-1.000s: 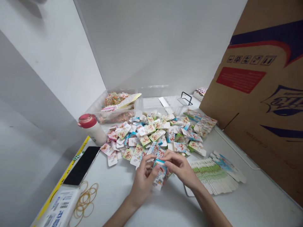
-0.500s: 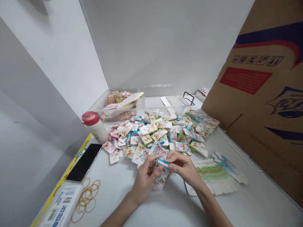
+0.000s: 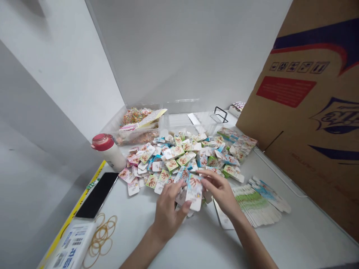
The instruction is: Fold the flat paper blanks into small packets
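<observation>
A small printed carton (image 3: 194,188) with blue trim and a picture of a hand is held between my two hands, its rounded white flap facing down toward me. My left hand (image 3: 169,209) has its thumb against the carton's lower left edge, fingers curled behind. At the upper right edge, the thumb and fingers of my right hand (image 3: 220,190) pinch it, the index finger reaching out over it. Just beyond lies a heap of similar cartons (image 3: 175,152) with green, blue and pink trim, many with flaps raised. My fingers hide part of the carton.
Right of my hands, flat cartons (image 3: 254,205) lie fanned in a row. Clear plastic bins (image 3: 143,130) stand behind the heap. On the left are a red-lidded bottle (image 3: 110,151), a phone (image 3: 97,195), rubber bands (image 3: 101,237) and a white box (image 3: 73,244). A big cardboard box (image 3: 303,123) borders the right.
The carton has turned so its printed face and white flap now show. My right hand has opened slightly and shifted to its edge. The whole view has shifted a little.
</observation>
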Tool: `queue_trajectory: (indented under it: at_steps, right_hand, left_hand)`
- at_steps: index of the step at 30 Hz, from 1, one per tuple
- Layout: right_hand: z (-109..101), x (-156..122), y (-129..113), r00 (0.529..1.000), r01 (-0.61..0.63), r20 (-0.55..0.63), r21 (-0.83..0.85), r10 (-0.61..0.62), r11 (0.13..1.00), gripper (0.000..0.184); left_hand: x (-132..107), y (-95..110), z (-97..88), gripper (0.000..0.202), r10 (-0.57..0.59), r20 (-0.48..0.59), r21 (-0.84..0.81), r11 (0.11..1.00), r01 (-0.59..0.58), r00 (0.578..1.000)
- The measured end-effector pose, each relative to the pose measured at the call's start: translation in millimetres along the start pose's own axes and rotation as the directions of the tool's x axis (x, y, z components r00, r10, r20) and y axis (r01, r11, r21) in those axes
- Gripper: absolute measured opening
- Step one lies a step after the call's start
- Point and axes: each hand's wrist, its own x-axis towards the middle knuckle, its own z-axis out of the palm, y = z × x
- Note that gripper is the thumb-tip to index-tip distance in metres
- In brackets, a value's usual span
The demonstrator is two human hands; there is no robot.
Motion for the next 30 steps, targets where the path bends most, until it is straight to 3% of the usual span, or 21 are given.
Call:
queue_trajectory:
  at_steps: [3,6,9,12,15,17,19,20,22,24,26,28,30]
  right_hand:
    - [-1,7,12,0.988,-0.010,-0.152,-0.176,-0.017,0.984,0.031]
    - [4,11,21,0.989,0.054,-0.105,-0.394,-0.103,0.918,0.034]
    - [6,11,18,0.983,0.112,-0.066,-0.517,-0.170,0.848,0.035]
    - [-11,10,10,0.958,0.088,-0.179,-0.554,-0.222,0.828,0.034]
    - [-51,6,8,0.859,-0.092,-0.445,-0.623,-0.254,0.777,0.036]
    - [-82,1,13,0.765,-0.359,-0.607,-0.678,-0.214,0.642,0.044]
    - [-109,-5,22,0.703,-0.629,-0.710,-0.654,-0.052,0.420,0.054]
    - [-119,-9,26,0.676,-0.711,-0.733,-0.625,0.071,0.321,0.058]
    - [-133,-14,34,0.631,-0.776,-0.723,-0.595,0.282,0.209,0.060]
    - [-139,-18,37,0.622,-0.778,-0.691,-0.597,0.368,0.193,0.059]
    - [-140,-19,37,0.639,-0.767,-0.691,-0.606,0.338,0.211,0.054]
    - [-137,-17,34,0.655,-0.754,-0.717,-0.599,0.239,0.269,0.044]
    - [-131,-14,27,0.647,-0.699,-0.762,-0.580,0.023,0.418,0.033]
  left_hand:
    - [5,2,-0.4,0.055,0.017,0.057,0.158,0.987,-0.025,0.998]
    - [7,3,2.1,0.047,0.034,0.148,0.291,0.954,-0.076,0.988]
    - [7,3,5.6,0.031,0.039,0.166,0.387,0.917,-0.101,0.985]
    - [6,1,8.4,0.025,0.020,0.172,0.430,0.898,-0.093,0.985]
    - [5,0,9.6,0.027,0.006,0.178,0.454,0.887,-0.087,0.984]
    - [5,0,9.6,0.028,0.008,0.164,0.467,0.880,-0.085,0.986]
    - [5,1,9.3,0.029,0.011,0.150,0.472,0.878,-0.081,0.989]
    - [5,1,9.2,0.029,0.013,0.146,0.471,0.879,-0.081,0.989]
    - [5,2,9.2,0.028,0.013,0.137,0.460,0.885,-0.075,0.990]
    - [5,3,9.6,0.027,0.013,0.118,0.442,0.895,-0.064,0.993]
    - [6,4,9.9,0.026,0.016,0.087,0.417,0.907,-0.051,0.996]
    - [6,5,9.6,0.026,0.035,0.064,0.391,0.918,-0.057,0.997]
    - [5,6,8.6,0.028,0.080,0.043,0.370,0.924,-0.090,0.996]
